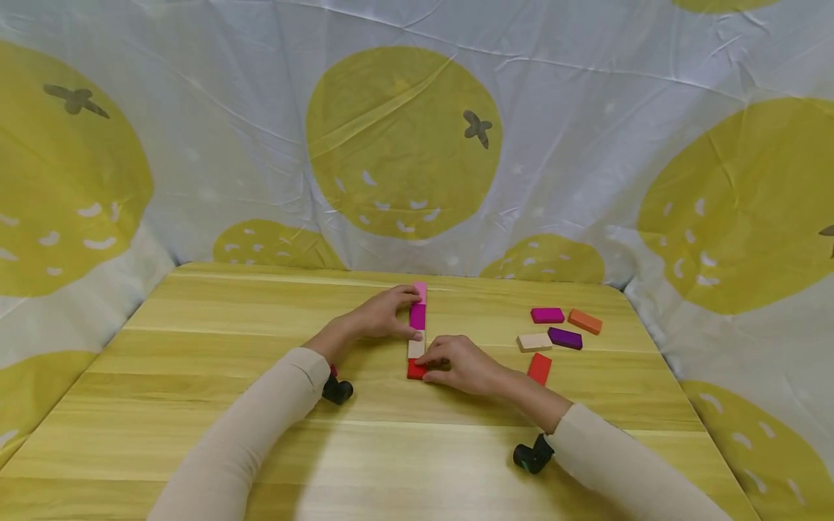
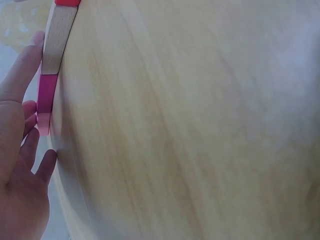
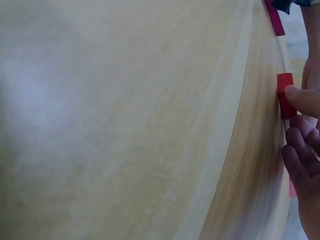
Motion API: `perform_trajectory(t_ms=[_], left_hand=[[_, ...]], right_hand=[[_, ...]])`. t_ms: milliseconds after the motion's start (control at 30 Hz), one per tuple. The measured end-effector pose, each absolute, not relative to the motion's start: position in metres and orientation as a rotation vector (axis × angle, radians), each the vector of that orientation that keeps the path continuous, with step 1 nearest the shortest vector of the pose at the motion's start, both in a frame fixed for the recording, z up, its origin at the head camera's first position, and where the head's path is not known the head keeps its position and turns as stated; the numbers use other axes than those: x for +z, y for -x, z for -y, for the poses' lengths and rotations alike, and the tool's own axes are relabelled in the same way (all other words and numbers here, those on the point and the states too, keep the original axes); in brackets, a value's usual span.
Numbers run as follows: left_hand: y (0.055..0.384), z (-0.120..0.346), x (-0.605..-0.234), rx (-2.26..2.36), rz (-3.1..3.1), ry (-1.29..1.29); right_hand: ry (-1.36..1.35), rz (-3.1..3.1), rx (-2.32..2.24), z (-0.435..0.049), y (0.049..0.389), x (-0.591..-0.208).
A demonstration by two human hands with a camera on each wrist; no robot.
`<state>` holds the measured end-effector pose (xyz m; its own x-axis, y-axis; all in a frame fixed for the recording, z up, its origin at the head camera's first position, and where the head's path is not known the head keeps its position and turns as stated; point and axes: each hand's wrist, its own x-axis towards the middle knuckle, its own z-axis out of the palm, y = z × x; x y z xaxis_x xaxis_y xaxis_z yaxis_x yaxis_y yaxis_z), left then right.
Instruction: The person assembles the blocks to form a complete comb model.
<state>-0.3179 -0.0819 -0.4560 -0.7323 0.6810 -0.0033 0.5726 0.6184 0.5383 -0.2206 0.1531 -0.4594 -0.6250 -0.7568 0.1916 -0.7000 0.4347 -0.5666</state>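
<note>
Four coloured wooden blocks would overstate detail, so as seen: a straight row runs away from me, with a red block [image 1: 415, 370] nearest, then a plain wood block [image 1: 415, 349], a magenta block [image 1: 418, 316] and a pink block [image 1: 421, 292] farthest. My right hand [image 1: 465, 365] pinches the red block at the row's near end between thumb and fingers. Along the row's left side lies my left hand [image 1: 383, 315]. Its thumb is at the plain block and its fingertips reach the pink one, all loosely extended.
Right of the row lie loose blocks: magenta [image 1: 547, 315], orange [image 1: 585, 321], purple [image 1: 565, 338], plain [image 1: 534, 342] and red [image 1: 539, 368]. Another magenta block [image 3: 275, 19] is partly hidden by the left wrist. A patterned cloth [image 1: 560, 181] hangs behind the wooden table [image 1: 195, 405].
</note>
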Motion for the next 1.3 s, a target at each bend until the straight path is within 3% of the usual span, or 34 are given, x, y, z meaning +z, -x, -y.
perform_trajectory(t_ms=[1300], left_hand=[[0.319, 0.082, -0.457, 0.779, -2.629, -1.04]], right_hand=[[1.274, -2.596, -0.95, -0.167, 0.226, -0.455]])
